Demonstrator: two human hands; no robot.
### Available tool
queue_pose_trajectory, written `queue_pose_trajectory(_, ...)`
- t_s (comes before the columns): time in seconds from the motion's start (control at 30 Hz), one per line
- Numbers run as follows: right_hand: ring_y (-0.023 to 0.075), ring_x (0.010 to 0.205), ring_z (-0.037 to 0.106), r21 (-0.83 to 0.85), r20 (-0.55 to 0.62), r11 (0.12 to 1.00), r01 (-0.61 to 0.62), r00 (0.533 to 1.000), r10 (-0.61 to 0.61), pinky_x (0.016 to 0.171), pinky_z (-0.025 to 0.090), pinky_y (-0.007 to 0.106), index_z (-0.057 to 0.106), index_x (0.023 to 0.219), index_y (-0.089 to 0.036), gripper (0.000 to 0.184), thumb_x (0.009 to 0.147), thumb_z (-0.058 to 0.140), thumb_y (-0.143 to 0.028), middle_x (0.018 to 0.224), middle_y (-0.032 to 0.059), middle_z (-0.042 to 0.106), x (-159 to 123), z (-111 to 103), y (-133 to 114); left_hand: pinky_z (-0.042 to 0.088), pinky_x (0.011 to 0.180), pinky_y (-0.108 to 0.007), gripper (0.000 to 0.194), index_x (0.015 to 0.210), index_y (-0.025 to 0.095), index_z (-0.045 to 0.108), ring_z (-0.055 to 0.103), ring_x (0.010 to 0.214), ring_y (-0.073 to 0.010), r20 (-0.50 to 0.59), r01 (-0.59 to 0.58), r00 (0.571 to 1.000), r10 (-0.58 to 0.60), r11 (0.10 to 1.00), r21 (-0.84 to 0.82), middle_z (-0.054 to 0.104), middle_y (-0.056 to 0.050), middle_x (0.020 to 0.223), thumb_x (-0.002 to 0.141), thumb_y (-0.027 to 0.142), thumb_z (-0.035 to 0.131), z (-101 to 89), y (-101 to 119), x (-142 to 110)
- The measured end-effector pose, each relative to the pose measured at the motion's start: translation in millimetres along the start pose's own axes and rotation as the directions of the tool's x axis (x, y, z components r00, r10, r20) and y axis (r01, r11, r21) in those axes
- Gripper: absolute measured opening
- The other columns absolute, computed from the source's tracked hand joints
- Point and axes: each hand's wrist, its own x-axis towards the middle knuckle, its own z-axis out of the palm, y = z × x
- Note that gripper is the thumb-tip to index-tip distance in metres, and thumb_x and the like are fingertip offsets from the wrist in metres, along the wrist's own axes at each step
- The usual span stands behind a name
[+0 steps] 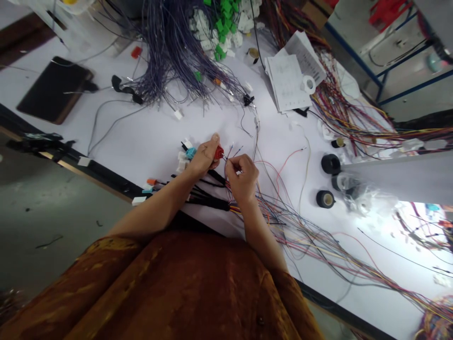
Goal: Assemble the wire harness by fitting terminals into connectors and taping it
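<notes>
My left hand is closed around a red connector, its thumb lying along the top. Close on the right, my right hand pinches a thin wire whose tip points at the connector's face; whether the tip has entered it I cannot tell. Two loose wire ends with metal terminals stick up between the hands. Beneath my forearms runs a wire harness with black sleeving. A light-blue connector and white connectors lie beside my left wrist.
Purple wires hang in a bundle at the back, near green connectors. Papers and a white tape roll lie at back right. Black tape rolls stand on the right. A dark flat device is at left.
</notes>
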Motion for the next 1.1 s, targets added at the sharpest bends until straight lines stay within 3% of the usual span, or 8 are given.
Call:
queue_pose_trajectory(0.37,0.0124,0.065,0.048,-0.041,0.014,0.999,-0.033,0.999,0.034,0.064,0.036,0.027,0.051,0.067,-0.021,0.022,0.089,0.052,-0.024,0.068,-0.0010,0.053,-0.5,1.0,3.4,0.016,0.030,-0.022,0.058,0.057,0.020,0.046,0.032,0.029,-0.0063,0.031,-0.095,0.995,0.094,0.995,0.024,0.036,0.005,0.040,0.082,0.071,0.055,-7.1,-19.0,8.4)
queue_pose_trajectory(0.7,0.0135,0.069,0.049,-0.037,0.035,0.999,-0.039,0.999,0.040,0.068,0.038,0.029,0.054,0.072,-0.021,0.021,0.092,0.051,-0.024,0.072,0.0005,0.054,0.1,5.2,9.3,0.020,0.033,-0.020,0.053,0.058,0.019,0.044,0.031,0.034,-0.0046,0.114,-0.140,0.985,0.131,0.988,0.071,0.037,0.006,0.044,0.082,0.062,0.063,-2.9,-14.6,0.5)
queue_pose_trajectory(0.87,0.0132,0.071,0.052,-0.014,0.041,1.000,-0.020,0.999,0.021,0.070,0.040,0.028,0.054,0.076,-0.021,0.017,0.092,0.051,-0.022,0.076,0.0005,0.057,-2.3,3.0,10.7,0.021,0.034,-0.020,0.051,0.059,0.019,0.046,0.033,0.035,-0.0047,0.070,-0.137,0.989,0.131,0.986,0.095,0.038,0.006,0.046,0.085,0.060,0.061,-4.6,-18.7,2.2)
queue_pose_trajectory(1.0,0.0138,0.072,0.053,-0.032,0.046,0.999,-0.022,0.999,0.023,0.070,0.041,0.028,0.054,0.076,-0.021,0.018,0.093,0.051,-0.021,0.076,0.0011,0.057,-1.5,6.3,11.4,0.022,0.035,-0.021,0.050,0.058,0.019,0.047,0.034,0.036,-0.0058,0.142,-0.170,0.978,0.151,0.976,0.134,0.039,0.005,0.045,0.084,0.058,0.064,-6.0,-20.9,2.2)
queue_pose_trajectory(1.1,0.0161,0.079,0.056,-0.052,0.028,0.999,0.016,1.000,-0.014,0.077,0.043,0.031,0.058,0.080,-0.021,0.015,0.094,0.052,-0.021,0.081,0.0033,0.062,-2.9,-8.7,12.0,0.020,0.035,-0.022,0.050,0.058,0.019,0.048,0.033,0.036,-0.0057,0.104,-0.146,0.985,0.135,0.983,0.108,0.039,0.004,0.045,0.088,0.057,0.061,-5.8,-20.8,4.8)
